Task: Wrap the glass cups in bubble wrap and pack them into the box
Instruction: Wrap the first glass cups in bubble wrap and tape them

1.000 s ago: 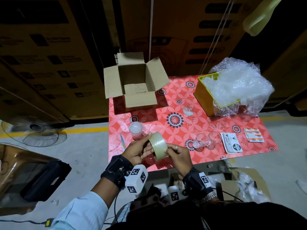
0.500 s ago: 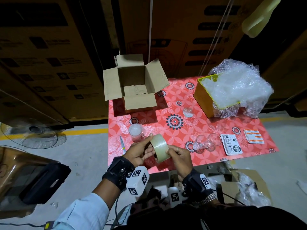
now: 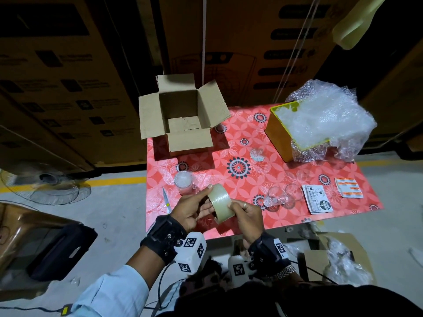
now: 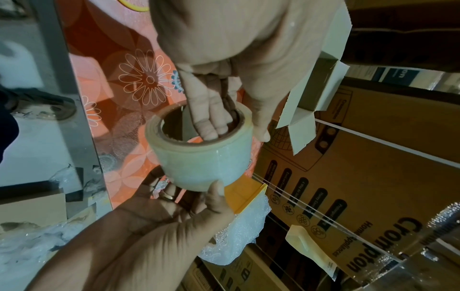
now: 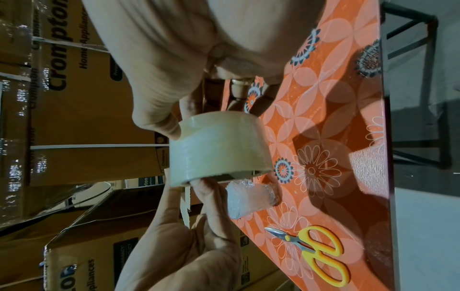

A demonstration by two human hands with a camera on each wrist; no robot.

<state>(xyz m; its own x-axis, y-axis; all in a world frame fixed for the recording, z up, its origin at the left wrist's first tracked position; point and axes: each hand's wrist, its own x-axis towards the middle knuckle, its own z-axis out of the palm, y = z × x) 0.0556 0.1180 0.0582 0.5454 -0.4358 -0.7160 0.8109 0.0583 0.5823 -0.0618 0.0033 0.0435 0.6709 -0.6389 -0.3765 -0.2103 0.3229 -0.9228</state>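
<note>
Both hands hold a roll of clear tape (image 3: pixel 220 202) above the table's near edge. My left hand (image 3: pixel 206 197) has its fingers (image 4: pixel 209 118) inside the core and its thumb on the outside. My right hand (image 3: pixel 235 208) pinches the roll's outer face (image 5: pixel 219 151) with its thumb on the rim. A cup wrapped in bubble wrap (image 3: pixel 183 183) stands just behind the left hand, also seen as the wrapped cup (image 5: pixel 248 198). Bare glass cups (image 3: pixel 282 197) sit to the right. The open cardboard box (image 3: pixel 180 115) stands at the back left.
A yellow bin (image 3: pixel 277 136) full of bubble wrap (image 3: pixel 325 120) stands at the back right. Scissors (image 3: pixel 166 200) lie at the table's left edge. Printed cards (image 3: pixel 317 199) lie near the right edge. A small clear piece (image 3: pixel 256 154) lies mid-table. A fan (image 3: pixel 45 184) stands on the floor.
The tape roll has shifted slightly between my hands, which keep their hold. Nothing on the table has moved.
</note>
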